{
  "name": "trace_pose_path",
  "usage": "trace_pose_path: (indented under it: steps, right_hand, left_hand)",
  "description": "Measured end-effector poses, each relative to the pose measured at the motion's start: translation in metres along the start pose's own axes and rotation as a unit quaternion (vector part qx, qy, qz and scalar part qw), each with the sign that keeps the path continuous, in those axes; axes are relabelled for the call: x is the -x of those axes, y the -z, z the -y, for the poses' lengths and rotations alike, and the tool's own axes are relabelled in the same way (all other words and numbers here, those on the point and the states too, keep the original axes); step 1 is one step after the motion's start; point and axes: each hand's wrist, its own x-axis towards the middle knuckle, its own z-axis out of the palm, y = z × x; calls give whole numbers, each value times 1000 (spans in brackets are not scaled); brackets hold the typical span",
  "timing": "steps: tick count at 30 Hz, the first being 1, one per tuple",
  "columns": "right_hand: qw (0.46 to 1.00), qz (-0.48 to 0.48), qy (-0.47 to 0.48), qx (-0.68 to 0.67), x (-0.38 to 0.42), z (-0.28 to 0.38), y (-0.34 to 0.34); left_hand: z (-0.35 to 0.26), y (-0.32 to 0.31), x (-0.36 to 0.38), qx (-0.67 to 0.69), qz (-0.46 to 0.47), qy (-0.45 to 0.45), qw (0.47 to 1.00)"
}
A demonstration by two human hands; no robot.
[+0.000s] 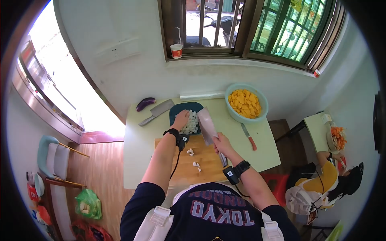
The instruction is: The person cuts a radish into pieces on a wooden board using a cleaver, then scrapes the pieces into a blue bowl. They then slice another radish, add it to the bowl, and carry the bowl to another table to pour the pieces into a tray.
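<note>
My left hand (181,120) reaches into a dark teal tray (174,110), its fingers stretched out against diced white pieces (192,123). What the fingertips do among the pieces is partly hidden. My right hand (222,144) is closed around a cleaver (206,123), whose wide blade is raised beside the tray's right edge. Below the tray lies a wooden cutting board (177,160) with a few small white scraps (196,164) on it.
An eggplant (145,104) and a second cleaver (161,107) lie left of the tray. At the right are a bowl (263,113) of orange-yellow slices and a red-handled knife (250,137). A roll of plastic film (201,96) lies behind. Another person (325,176) sits far right.
</note>
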Motion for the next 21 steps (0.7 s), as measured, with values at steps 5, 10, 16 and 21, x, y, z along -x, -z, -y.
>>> trace_pose_path:
  steps: [5, 10, 16, 21]
  right_hand:
    - [1000, 13, -7, 22, 20, -35, 20]
    - [997, 31, -56, 44, 55, -79, 35]
    - [994, 53, -88, 47, 66, -137, 28]
    - [991, 89, -105, 0, 61, -163, 15]
  left_hand:
    - [-12, 3, 31, 55, -22, -58, 997]
    - [-57, 14, 123, 7, 21, -139, 990]
    - [-93, 1, 208, -125, 176, -90, 972]
    - [-75, -19, 203, -205, 101, -4, 973]
